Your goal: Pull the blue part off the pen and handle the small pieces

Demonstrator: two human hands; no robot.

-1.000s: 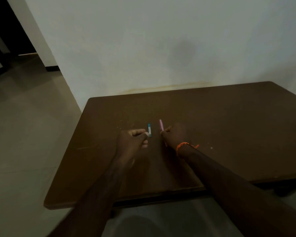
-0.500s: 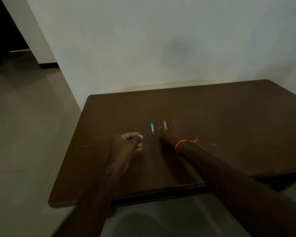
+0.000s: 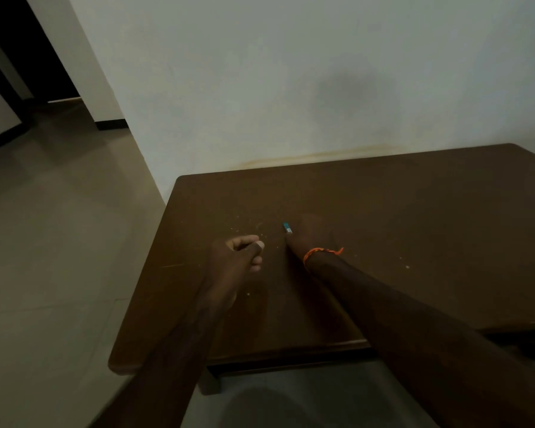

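A small teal stick (image 3: 287, 227) with a white band lies on the dark brown table (image 3: 414, 227). My right hand (image 3: 311, 234), with an orange thread (image 3: 318, 253) round its wrist, lies on the table with its near edge right against the stick. The back of the hand faces me and hides the fingers and whatever is under them. My left hand (image 3: 240, 253) rests on the table a little left of the stick, fingers curled in and thumb on the forefinger, with nothing visible in it.
Pale crumbs (image 3: 247, 225) are scattered on the table beyond my left hand. A white wall (image 3: 291, 88) stands right behind the table. Tiled floor (image 3: 59, 242) stretches to the left toward a dark doorway (image 3: 10, 57).
My left hand let go of the teal stick and drew back to the left. My right hand moved over to the stick, and the pink stick it pinched is out of sight.
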